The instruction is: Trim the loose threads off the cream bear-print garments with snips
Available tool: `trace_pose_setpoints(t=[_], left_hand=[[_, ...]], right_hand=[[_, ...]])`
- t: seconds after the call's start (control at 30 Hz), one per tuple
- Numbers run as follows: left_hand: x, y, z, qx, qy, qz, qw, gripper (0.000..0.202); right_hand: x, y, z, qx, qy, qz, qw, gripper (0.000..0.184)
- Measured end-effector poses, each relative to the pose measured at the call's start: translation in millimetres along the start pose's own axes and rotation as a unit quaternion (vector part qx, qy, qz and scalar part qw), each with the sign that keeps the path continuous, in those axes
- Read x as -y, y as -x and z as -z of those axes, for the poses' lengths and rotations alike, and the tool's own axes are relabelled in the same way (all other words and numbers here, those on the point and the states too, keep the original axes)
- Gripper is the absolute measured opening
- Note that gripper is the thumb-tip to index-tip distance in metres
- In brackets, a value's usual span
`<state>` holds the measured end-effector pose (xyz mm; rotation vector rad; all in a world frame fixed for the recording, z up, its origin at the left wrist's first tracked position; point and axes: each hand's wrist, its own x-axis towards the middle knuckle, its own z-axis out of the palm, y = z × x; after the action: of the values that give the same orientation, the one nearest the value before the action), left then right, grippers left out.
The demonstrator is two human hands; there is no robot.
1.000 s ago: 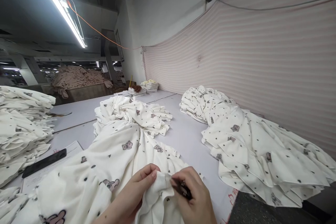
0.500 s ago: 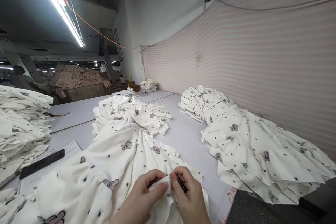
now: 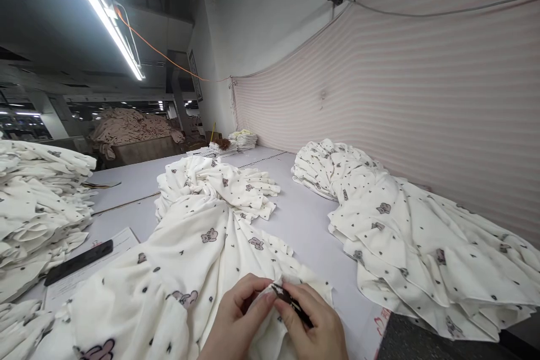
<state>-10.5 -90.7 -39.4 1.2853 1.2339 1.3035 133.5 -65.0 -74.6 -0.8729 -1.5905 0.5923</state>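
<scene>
A white garment [image 3: 198, 247] printed with small dark hearts and bear faces lies stretched across the table toward me. My left hand [image 3: 236, 320] pinches a fold of its near edge between thumb and fingers. My right hand [image 3: 314, 326] is closed around a small dark tool [image 3: 291, 305], whose tip touches the same fold right beside my left thumb. Both hands sit at the bottom middle of the view, close together on the cloth.
A heap of the same printed garments [image 3: 413, 236] spreads along the right, under a striped pink cloth wall [image 3: 422, 101]. A folded stack [image 3: 37, 208] rises at the left. A black flat object [image 3: 78, 261] lies on a paper sheet [image 3: 84, 270]. Beige fabric piles [image 3: 130, 129] stand far back.
My hands have drawn closer and lower on the fold. The dark tool now shows more clearly, its tip against the cloth edge. The camera has shifted slightly.
</scene>
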Motion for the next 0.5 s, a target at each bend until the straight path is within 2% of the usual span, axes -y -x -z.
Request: trace_pose_setpoints(t=[0.17, 0.33, 0.4, 0.5], left_hand=[[-1.9, 1.0, 0.3, 0.014, -0.038, -0.029, 0.999, 0.025], [1.9, 1.7, -2.0, 0.021, -0.057, -0.06, 0.996, 0.023], [5.5, 1.5, -2.9, 0.024, -0.053, -0.065, 0.996, 0.022], [8.9, 1.3, -3.0, 0.025, -0.047, -0.069, 0.996, 0.022]], right_hand=[[-1.2, -3.3, 5.0, 0.044, -0.113, -0.09, 0.989, 0.02], [-2.5, -3.3, 9.3, 0.106, -0.242, -0.199, 0.944, 0.028], [-1.3, -2.9, 9.5, 0.112, -0.267, -0.214, 0.933, 0.029], [0.1, -2.0, 10.0, 0.098, -0.265, -0.197, 0.939, 0.029]])
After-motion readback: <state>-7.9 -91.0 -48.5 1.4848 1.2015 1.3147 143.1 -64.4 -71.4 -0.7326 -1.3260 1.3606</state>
